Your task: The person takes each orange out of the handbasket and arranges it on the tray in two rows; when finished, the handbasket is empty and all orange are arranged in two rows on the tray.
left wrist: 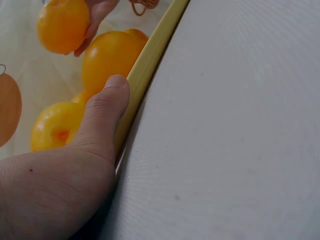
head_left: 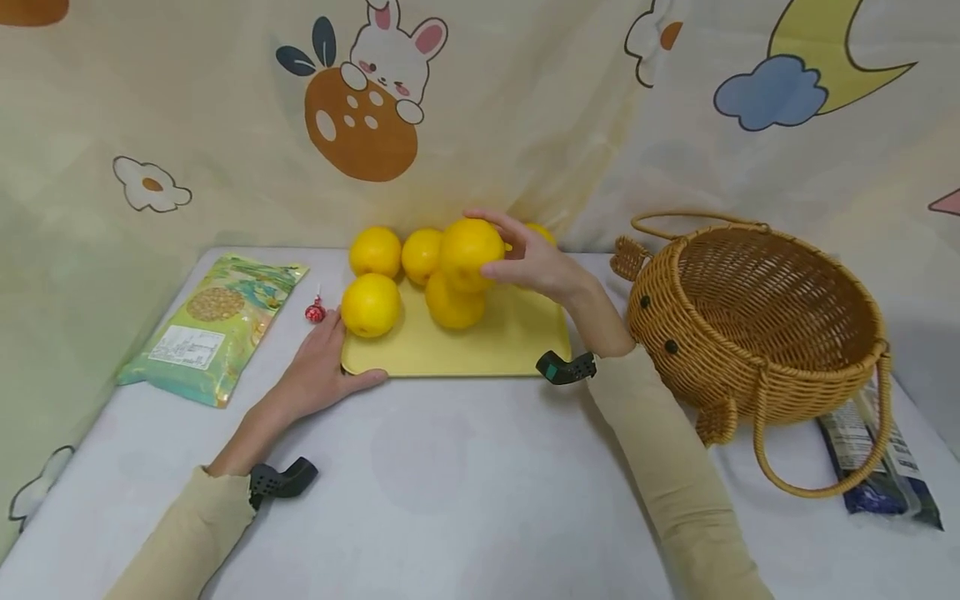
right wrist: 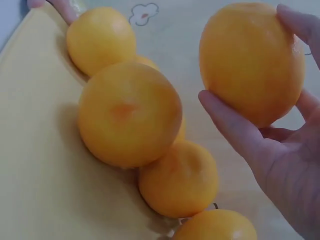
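My right hand [head_left: 543,265] holds a yellow-skinned orange [head_left: 472,252] between thumb and fingers, raised above the others. In the right wrist view the thumb lies on one side of this held orange [right wrist: 251,62], with fingertips on the other. Several more oranges [head_left: 372,305] sit on a yellow rectangular tray [head_left: 495,350], mostly along its back and left. My left hand [head_left: 318,367] rests at the tray's front left corner, thumb along the front rim and fingers by the left side. In the left wrist view that straight thumb touches the rim; the other fingers are hidden.
A wicker basket [head_left: 750,383] with handles stands on the right, beside dark packets [head_left: 892,467] partly under it. Left of the tray lie a green food bag [head_left: 213,325] and a small red lollipop [head_left: 316,312]. A printed cloth [head_left: 525,108] hangs behind the white table [head_left: 450,483].
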The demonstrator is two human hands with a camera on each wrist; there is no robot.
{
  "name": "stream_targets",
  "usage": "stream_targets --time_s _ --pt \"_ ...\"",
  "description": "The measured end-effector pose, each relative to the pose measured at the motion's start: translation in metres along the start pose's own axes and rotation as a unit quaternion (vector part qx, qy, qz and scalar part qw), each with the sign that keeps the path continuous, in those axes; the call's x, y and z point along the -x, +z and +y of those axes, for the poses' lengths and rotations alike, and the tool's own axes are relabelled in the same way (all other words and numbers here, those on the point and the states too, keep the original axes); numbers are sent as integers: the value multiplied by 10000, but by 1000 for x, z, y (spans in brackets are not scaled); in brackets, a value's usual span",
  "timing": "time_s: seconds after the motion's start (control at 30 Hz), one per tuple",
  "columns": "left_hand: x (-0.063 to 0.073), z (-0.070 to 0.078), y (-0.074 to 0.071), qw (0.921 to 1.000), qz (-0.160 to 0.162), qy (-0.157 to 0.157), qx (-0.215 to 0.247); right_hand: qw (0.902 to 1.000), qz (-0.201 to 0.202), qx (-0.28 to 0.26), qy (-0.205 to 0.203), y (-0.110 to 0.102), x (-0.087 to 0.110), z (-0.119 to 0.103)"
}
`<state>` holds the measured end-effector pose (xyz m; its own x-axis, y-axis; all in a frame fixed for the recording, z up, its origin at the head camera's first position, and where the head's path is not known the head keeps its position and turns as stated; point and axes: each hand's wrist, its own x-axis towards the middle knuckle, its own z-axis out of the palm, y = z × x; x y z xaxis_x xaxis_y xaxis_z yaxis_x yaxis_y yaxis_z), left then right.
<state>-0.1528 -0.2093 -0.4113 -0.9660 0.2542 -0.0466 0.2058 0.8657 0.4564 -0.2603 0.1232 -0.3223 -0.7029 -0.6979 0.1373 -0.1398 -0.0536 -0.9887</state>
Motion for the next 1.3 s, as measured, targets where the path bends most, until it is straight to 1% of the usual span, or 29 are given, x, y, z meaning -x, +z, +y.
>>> stream_targets --time_s 0.07,0.1,0.2,0.27,0.33,0.43,0.6,0.63,0.7,0.77,0.8,0.87,0.93,1.0,1.13,1.23,1.3 --pt "0 0 -2 10000 23 -10 -15 10000 67 70 24 0 0 -3" --pt "0 -1 -2 10000 43 0 -8 10000 68 -19 24 -1 0 -4" --pt "0 -2 -3 10000 62 48 10 9973 -30 -727 -25 0 1 -6" --pt "1 -2 -2 10000 46 67 44 9913 -114 -1308 -91 1 1 -6" --pt "1 -2 -1 10000 9 62 63 9848 -141 -1728 -120 2 1 -6" --pt "1 -1 -1 10000 -8 42 54 9805 -63 -1959 -175 3 1 -6" --pt "3 1 -2 10000 -36 1 55 9786 141 -2049 -107 7 1 -8" --pt "3 1 -3 10000 -42 -2 58 9805 218 -1952 -54 8 1 -9" --pt "3 1 -3 10000 -52 0 72 9890 405 -1418 101 8 0 -10" --pt "3 1 -3 9999 -50 12 92 9962 580 -587 282 7 1 -12" --pt "2 1 -3 9999 -43 17 93 9973 630 -106 372 6 1 -12" --pt "3 0 -3 10000 -19 25 89 9931 663 806 542 4 2 -14" --pt "3 0 -3 10000 5 46 67 9854 644 1434 651 1 4 -14" --pt "2 -1 -3 10000 32 75 41 9771 600 1898 757 -3 6 -14" --pt "2 0 -3 9999 38 119 61 9646 376 2428 959 -10 11 -12" --pt "3 2 -3 9999 26 107 88 9606 58 2553 1099 -12 13 -12" --pt "3 1 -3 9999 13 102 79 9561 -107 2666 1207 -12 15 -12"
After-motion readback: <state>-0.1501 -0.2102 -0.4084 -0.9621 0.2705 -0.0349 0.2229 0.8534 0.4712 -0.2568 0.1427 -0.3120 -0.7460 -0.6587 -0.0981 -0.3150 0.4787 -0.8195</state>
